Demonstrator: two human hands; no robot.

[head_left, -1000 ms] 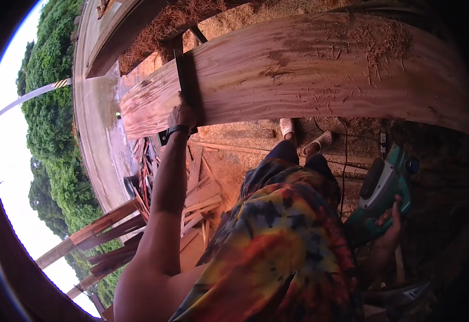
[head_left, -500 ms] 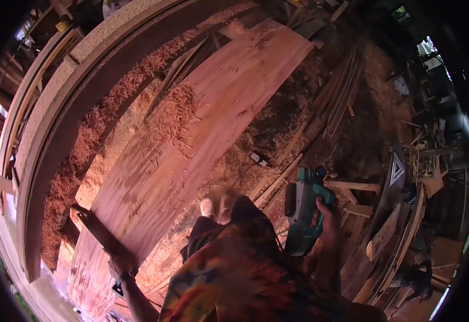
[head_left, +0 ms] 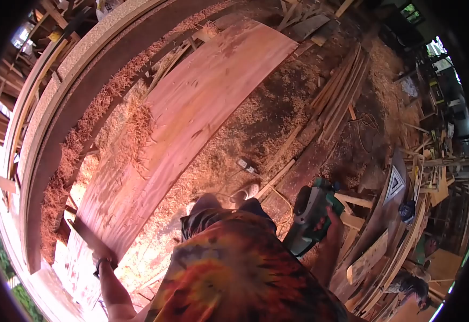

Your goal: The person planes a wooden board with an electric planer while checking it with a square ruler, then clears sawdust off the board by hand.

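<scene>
A long, wide reddish board [head_left: 191, 118] runs diagonally from lower left to upper centre, with a heap of shavings [head_left: 138, 134] along its left side. Across its lower end lies a dark straight bar [head_left: 88, 236]. My left hand [head_left: 105, 256], with a dark band at the wrist, is closed on the near end of this bar, at the board's edge. To the right of my body, my right hand [head_left: 330, 221] is wrapped round the handle of a green power planer [head_left: 311, 213], held off the board.
Curved beams [head_left: 57, 123] covered in shavings stand beyond the board. Thin planks [head_left: 342, 96] and a power strip [head_left: 247, 166] lie on the littered floor. A white triangle square [head_left: 394, 185] rests on timber at right. Another person [head_left: 412, 284] is at lower right.
The view has swung from the board's left end towards the workshop on the right. Shavings on the board have shifted towards its left edge. Both hands keep their holds, and my feet have moved.
</scene>
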